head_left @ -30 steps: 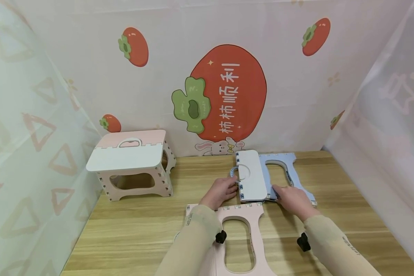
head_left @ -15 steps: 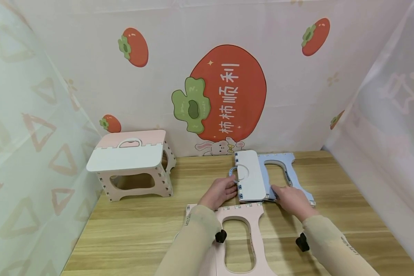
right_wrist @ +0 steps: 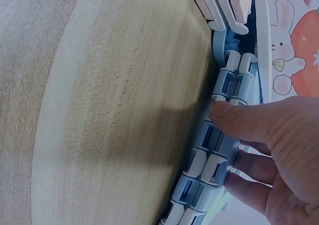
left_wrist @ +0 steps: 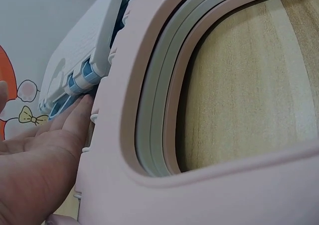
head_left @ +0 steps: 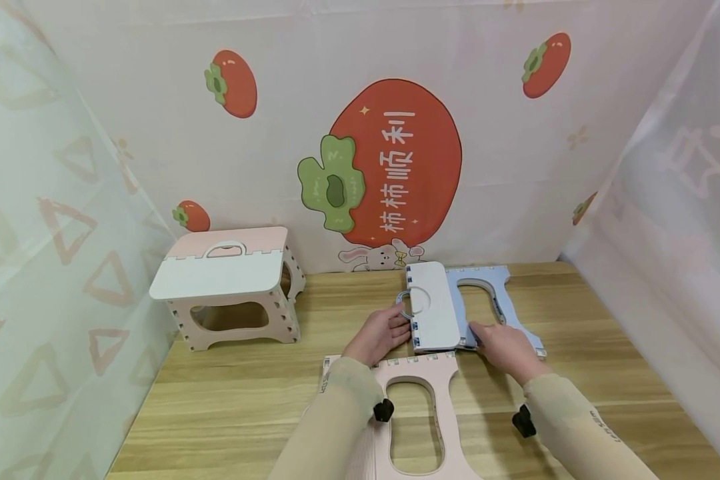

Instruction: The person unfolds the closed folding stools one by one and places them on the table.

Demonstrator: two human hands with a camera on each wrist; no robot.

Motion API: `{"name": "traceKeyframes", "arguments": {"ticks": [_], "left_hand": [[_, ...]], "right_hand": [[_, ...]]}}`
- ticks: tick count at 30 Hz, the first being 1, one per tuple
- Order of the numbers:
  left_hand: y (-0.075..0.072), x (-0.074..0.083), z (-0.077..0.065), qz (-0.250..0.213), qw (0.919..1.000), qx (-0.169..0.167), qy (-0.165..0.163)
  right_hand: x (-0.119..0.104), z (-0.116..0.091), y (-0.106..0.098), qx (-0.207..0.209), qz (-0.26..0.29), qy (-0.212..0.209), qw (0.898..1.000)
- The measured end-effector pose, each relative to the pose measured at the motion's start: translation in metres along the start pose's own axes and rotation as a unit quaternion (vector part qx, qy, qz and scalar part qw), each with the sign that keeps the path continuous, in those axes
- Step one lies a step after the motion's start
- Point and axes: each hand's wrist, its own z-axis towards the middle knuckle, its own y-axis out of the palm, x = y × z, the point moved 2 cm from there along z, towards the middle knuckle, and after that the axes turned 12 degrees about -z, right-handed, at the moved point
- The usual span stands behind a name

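A blue and white folding stool (head_left: 437, 313) lies partly unfolded on the wooden table, its white top panel to the left and a blue leg frame (head_left: 512, 308) spread to the right. My left hand (head_left: 377, 337) is at its left edge beside the blue carry handle, fingers fairly straight and reaching to the edge in the left wrist view. With my right hand (head_left: 507, 347) I pinch the near edge of the blue leg part; in the right wrist view the thumb (right_wrist: 239, 118) presses on the hinged edge and the other fingers are behind it.
A pink folding stool (head_left: 449, 413) lies flat in front, partly under my left forearm and close to the blue one. Another pink and white stool (head_left: 219, 277) stands unfolded at the back left. A printed cloth wall (head_left: 492, 220) rises behind the table.
The blue and white folding stool has slid slightly to the left, and my right hand has moved along with it. My left hand has barely moved.
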Motion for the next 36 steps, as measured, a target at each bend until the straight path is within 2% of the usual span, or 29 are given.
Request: {"name": "traceKeyframes", "arguments": {"ticks": [5,12,36], "left_hand": [[-0.0001,-0.0003,0.0006,-0.017,0.9998,0.007,0.006],[-0.0007,-0.0001,0.0007,-0.018,0.9997,0.017,0.006],[-0.0022,0.0007,-0.0004,-0.052,0.9984,0.019,0.012]], "right_hand": [[-0.0004,0.0001,0.0017,0.000,-0.004,-0.001,1.000],[-0.0005,0.0002,0.0011,-0.001,-0.005,-0.001,1.000],[-0.0029,-0.0016,-0.0002,0.004,0.010,0.008,1.000]]}}
